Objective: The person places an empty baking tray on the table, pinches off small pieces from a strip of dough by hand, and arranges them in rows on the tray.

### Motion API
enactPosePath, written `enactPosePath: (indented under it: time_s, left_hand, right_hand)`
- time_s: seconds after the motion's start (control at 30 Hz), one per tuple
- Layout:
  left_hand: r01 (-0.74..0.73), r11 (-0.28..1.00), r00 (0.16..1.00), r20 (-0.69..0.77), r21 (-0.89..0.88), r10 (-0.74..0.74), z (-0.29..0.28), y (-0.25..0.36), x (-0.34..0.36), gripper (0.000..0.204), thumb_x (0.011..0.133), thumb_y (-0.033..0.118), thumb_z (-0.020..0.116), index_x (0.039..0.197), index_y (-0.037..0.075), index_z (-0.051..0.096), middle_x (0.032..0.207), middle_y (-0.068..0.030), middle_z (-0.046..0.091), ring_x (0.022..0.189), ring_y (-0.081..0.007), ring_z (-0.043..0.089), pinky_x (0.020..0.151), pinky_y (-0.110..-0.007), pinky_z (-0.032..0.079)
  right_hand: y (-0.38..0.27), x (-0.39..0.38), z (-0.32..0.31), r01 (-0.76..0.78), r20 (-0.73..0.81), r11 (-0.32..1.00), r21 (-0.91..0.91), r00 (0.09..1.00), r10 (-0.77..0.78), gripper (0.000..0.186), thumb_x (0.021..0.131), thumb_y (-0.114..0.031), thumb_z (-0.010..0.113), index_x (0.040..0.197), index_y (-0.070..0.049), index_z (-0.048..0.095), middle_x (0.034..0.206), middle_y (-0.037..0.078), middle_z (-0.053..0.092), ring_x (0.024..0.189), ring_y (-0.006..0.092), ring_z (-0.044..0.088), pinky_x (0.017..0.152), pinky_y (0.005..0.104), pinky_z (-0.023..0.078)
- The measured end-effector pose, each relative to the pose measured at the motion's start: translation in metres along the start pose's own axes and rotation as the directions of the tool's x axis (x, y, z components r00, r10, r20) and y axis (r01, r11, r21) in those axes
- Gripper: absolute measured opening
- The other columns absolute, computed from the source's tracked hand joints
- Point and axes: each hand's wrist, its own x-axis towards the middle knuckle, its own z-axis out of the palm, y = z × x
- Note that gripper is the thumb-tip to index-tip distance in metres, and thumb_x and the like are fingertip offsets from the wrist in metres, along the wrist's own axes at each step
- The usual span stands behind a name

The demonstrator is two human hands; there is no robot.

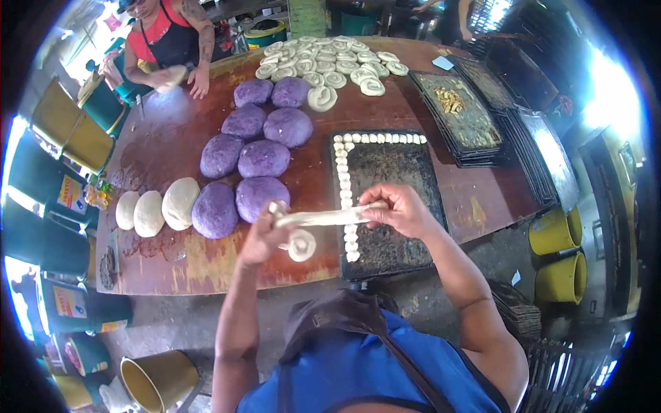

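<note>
A pale dough rope [319, 218] is stretched level between my hands. My left hand [257, 237] is closed around its left end, where a bit of dough sticks up past the fingers. The other end is pinched in my right hand [401, 208], above the dark baking tray [392, 237]. Just below my left fingers is a coil of dough [301, 245]; whether it joins the rope is hidden. Small dough balls [342, 165] line the tray's far edge and left side, with one starting a second row. Beside my left hand sits a large purple dough mound [261, 197].
More purple mounds [222, 155] and pale dough loaves [180, 204] lie to the left. Many dough coils [330, 62] cover the table's far end. Stacked trays [460, 110] stand at right, yellow buckets [559, 255] on the floor. A co-worker [172, 41] handles dough at far left.
</note>
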Motion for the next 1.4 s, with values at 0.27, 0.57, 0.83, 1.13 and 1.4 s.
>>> enactPosePath:
  time_s: [0.27, 0.57, 0.83, 1.13, 1.4]
  left_hand:
    - [-0.135, 0.446, 0.965, 0.016, 0.885, 0.261, 0.043, -0.032, -0.007, 0.03, 0.09, 0.007, 0.056, 0.12, 0.006, 0.058, 0.092, -0.0138, 0.065, 0.087, -0.0259, 0.066, 0.079, -0.04, 0.051]
    - [-0.288, 0.513, 0.912, 0.068, 0.808, 0.405, 0.065, 0.028, -0.005, 0.072, 0.068, 0.004, 0.078, 0.134, 0.003, 0.049, 0.1, -0.0095, 0.063, 0.106, -0.0257, 0.058, 0.092, -0.038, 0.046]
    - [0.116, 0.983, 0.858, 0.484, 0.144, -0.172, 0.015, 0.004, -0.051, 0.028, 0.096, 0.019, 0.059, 0.118, 0.001, 0.056, 0.082, -0.0019, 0.058, 0.074, -0.0094, 0.054, 0.065, -0.028, 0.045]
    - [0.169, 0.925, 0.982, 0.135, -0.341, -0.13, 0.035, -0.024, -0.004, 0.031, 0.1, 0.027, 0.048, 0.116, 0.002, 0.054, 0.096, -0.0048, 0.06, 0.082, -0.0124, 0.057, 0.07, -0.031, 0.049]
    - [0.287, 0.95, 0.913, 0.266, 0.123, -0.311, 0.054, 0.015, 0.019, 0.016, 0.089, 0.0, 0.048, 0.103, 0.0, 0.056, 0.077, -0.0013, 0.059, 0.066, -0.008, 0.056, 0.054, -0.023, 0.043]
  right_hand:
    - [0.056, -0.01, 0.002, -0.173, 0.082, 0.812, -0.557, 0.962, 0.262, 0.018, 0.092, -0.015, 0.06, 0.098, 0.001, 0.067, 0.076, 0.01, 0.067, 0.054, 0.0125, 0.058, 0.049, 0.0255, 0.048]
    - [0.003, -0.018, 0.078, 0.228, -0.028, 0.905, -0.359, 0.967, -0.255, 0.016, 0.092, -0.012, 0.06, 0.1, 0.0, 0.065, 0.09, 0.014, 0.067, 0.076, 0.025, 0.068, 0.06, 0.0374, 0.051]
    - [-0.02, -0.02, 0.131, 0.216, -0.051, 0.815, -0.537, 0.957, -0.287, 0.013, 0.084, -0.007, 0.068, 0.097, -0.004, 0.067, 0.097, 0.011, 0.069, 0.08, 0.0239, 0.069, 0.068, 0.0319, 0.055]
    - [0.008, 0.013, 0.164, 0.04, -0.352, 0.671, -0.74, 0.828, -0.437, 0.031, 0.085, -0.007, 0.062, 0.115, 0.001, 0.062, 0.104, 0.023, 0.065, 0.094, 0.0324, 0.067, 0.079, 0.0366, 0.056]
    - [0.012, 0.044, 0.078, 0.093, -0.19, 0.816, -0.571, 0.952, -0.241, 0.017, 0.084, -0.015, 0.069, 0.076, -0.004, 0.059, 0.067, 0.009, 0.062, 0.054, 0.0197, 0.06, 0.046, 0.0325, 0.044]
